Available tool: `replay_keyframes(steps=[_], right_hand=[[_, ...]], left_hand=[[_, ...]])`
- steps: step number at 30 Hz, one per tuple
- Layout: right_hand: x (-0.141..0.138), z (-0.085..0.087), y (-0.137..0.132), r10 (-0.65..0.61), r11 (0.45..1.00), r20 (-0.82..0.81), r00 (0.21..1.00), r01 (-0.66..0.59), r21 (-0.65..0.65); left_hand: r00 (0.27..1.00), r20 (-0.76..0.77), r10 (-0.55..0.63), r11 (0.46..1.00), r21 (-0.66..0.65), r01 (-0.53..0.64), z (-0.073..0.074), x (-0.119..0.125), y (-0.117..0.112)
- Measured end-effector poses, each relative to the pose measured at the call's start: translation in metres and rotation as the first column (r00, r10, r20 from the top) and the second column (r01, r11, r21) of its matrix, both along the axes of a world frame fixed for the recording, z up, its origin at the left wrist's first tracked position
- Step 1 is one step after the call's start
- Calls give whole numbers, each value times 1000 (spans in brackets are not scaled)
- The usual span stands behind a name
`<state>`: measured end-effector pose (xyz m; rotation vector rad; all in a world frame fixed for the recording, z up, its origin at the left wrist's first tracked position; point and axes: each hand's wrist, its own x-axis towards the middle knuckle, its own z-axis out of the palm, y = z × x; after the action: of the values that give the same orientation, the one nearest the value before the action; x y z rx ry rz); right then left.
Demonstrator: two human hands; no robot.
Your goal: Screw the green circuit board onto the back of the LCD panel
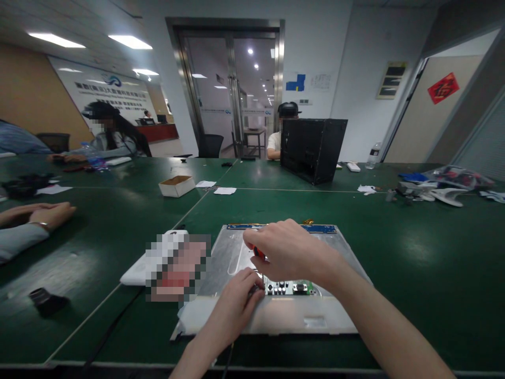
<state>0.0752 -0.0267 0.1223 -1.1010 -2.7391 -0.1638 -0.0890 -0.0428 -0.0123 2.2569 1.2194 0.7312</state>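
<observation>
One flat panel by the table's near edge

The right hand curls its fingers around a red-handled screwdriver, shaft down by the panel's circuit board. The left hand bunches its fingers beside the shaft; what they pinch, I cannot tell.

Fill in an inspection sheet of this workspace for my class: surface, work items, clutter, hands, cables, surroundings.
Surface: green tabletop with pale seam lines.
Work items: metal panel bearing a circuit board; blue strip along its far edge.
Clutter: open box, papers, black case.
Hands: right hand grips a red-and-black screwdriver-like tool, tip unclear; left hand at the board's left end, grip unclear.
Cables: black cable left of the panel.
Surroundings: glass double door; other people at the table.
</observation>
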Motion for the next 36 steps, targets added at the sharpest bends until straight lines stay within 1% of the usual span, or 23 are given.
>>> replay_keyframes(steps=[2,6,9,12,16,19,24,27,31,36], right_hand=[[0,-1,0,6,1000,-2,1000,-6,10],[2,0,0,0,1000,-8,1000,0,27],[3,1,-1,16,1000,-10,1000,-16,12],[2,0,-1,21,1000,-4,1000,-21,6],[0,-3,1,-16,999,-6,1000,17,45],[-1,-2,1,-26,999,10,1000,25,35],[1,1,0,50,998,21,999,-49,-40],[2,2,-1,67,996,27,997,-65,-57],[1,0,0,51,997,25,998,-50,-57],[-1,-2,0,18,1000,13,1000,-18,-12]], left_hand=[[1000,6,1,1000,-1,-1,-2,0,0],[999,38,-2,1000,0,2,-10,-3,2],[999,50,1,1000,-11,0,-13,-4,3],[999,47,-9,1000,-9,10,-11,-4,4],[999,30,-14,1000,-7,14,-5,-2,3],[1000,16,-13,1000,-15,13,-2,-1,2],[1000,29,-9,1000,-14,9,-3,-1,2],[999,48,-11,1000,-2,11,-3,-1,2],[998,52,-22,1000,3,22,-6,-2,3],[999,40,-37,999,19,36,-10,-3,4]])
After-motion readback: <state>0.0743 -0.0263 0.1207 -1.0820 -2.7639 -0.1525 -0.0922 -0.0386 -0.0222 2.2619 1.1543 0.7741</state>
